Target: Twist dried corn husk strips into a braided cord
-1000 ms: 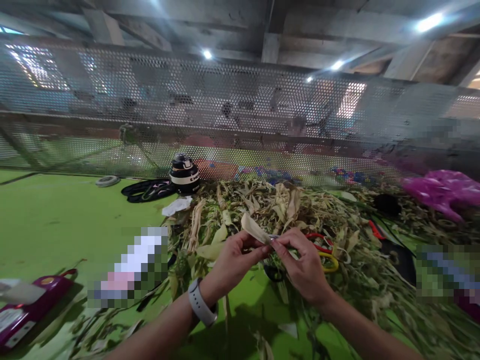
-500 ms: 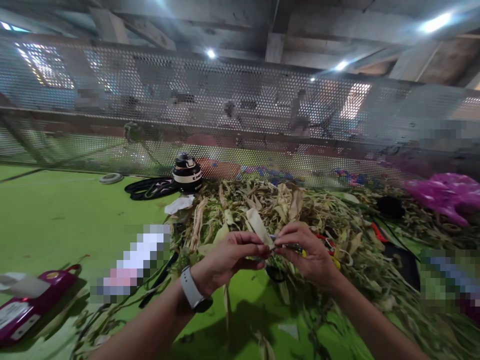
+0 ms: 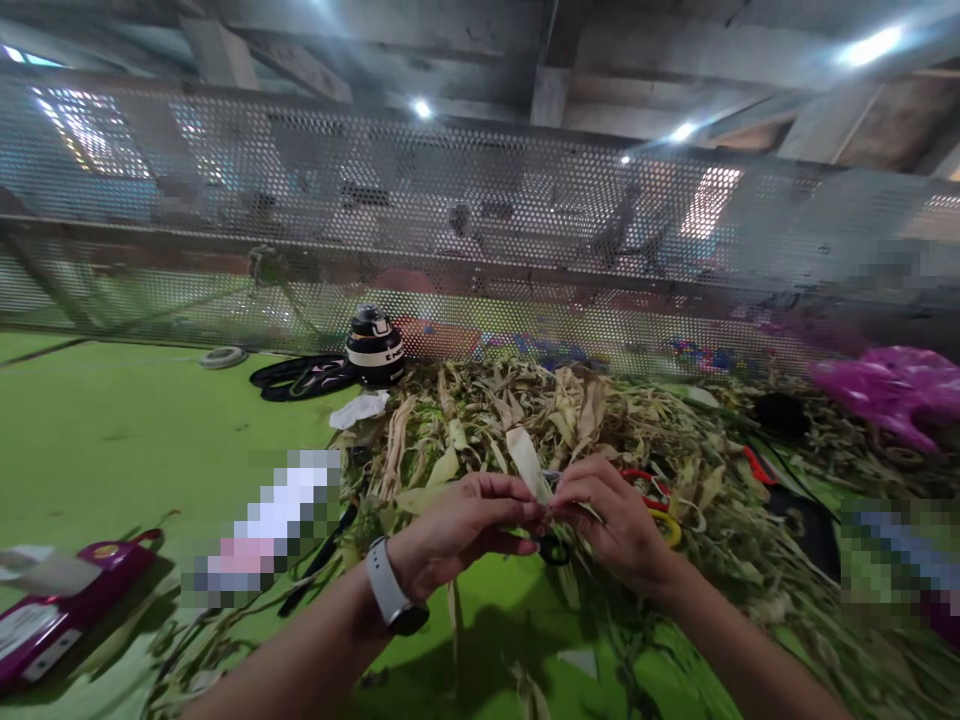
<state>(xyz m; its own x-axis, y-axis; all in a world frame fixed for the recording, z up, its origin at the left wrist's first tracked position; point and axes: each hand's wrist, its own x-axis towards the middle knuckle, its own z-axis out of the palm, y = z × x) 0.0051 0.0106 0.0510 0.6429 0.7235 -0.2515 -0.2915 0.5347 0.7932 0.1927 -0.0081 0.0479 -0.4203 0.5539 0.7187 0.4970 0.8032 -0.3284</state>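
A pale strip of dried corn husk stands up between my two hands, its lower end pinched at the fingertips. My left hand, with a white-strapped watch on the wrist, closes thumb and fingers on that end. From the other side my right hand pinches the same spot, and the fingers of both hands nearly touch. What exactly lies under the fingertips is too small to make out. Behind and around the hands spreads a heap of dried husks and stalks. Red-handled scissors and a yellow ring handle lie beside my right hand.
A black-and-white bottle stands behind the heap, near a black strap bundle and a tape roll. A purple device sits at left on the green table. A pink plastic bag lies right. A perforated metal screen closes the back.
Both hands have shifted slightly down, and the husk strip has moved a little right and down with them. My right hand's fingers have curled in more. The red handles show more fully.
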